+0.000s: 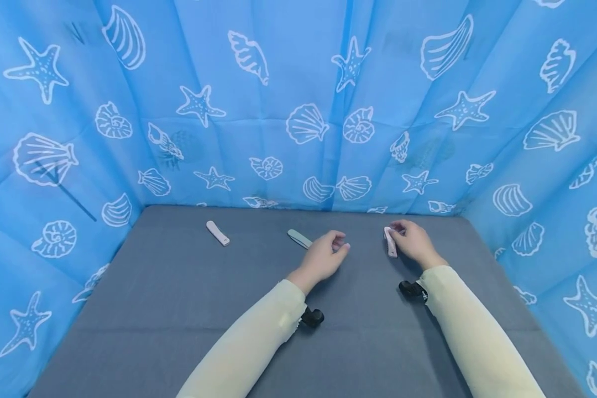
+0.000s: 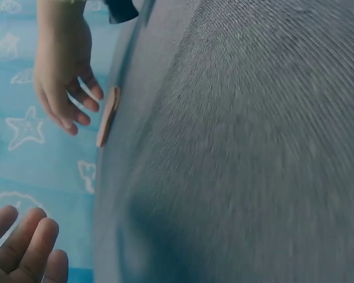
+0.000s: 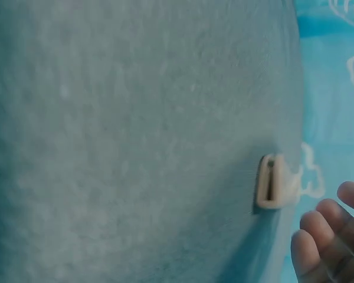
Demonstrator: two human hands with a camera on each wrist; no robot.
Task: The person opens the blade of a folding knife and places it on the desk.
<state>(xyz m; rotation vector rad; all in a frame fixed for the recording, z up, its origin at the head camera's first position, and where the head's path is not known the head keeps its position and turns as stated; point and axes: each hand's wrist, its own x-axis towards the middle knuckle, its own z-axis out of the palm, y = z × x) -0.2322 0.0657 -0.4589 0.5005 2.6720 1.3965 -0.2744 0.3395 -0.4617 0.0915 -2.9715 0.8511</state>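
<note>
A pink nail clipper (image 1: 391, 243) lies on the grey table, right of centre. My right hand (image 1: 414, 241) hovers beside it, fingers loosely bent. In the left wrist view, that hand's fingers hang near the pink clipper (image 2: 108, 118) without curling round it. The right wrist view shows the clipper (image 3: 277, 183) end-on, apart from the fingertips (image 3: 305, 252). My left hand (image 1: 322, 256) is held over the table with relaxed fingers and nothing in them. Just behind it lies a green nail clipper (image 1: 298, 238), its near end hidden by the hand.
Another pink nail clipper (image 1: 218, 232) rests at the back left of the grey table (image 1: 179, 298). A blue curtain (image 1: 278, 88) with white shells and starfish surrounds the table's back and sides. Black wrist mounts (image 1: 312, 317) stick out below both sleeves.
</note>
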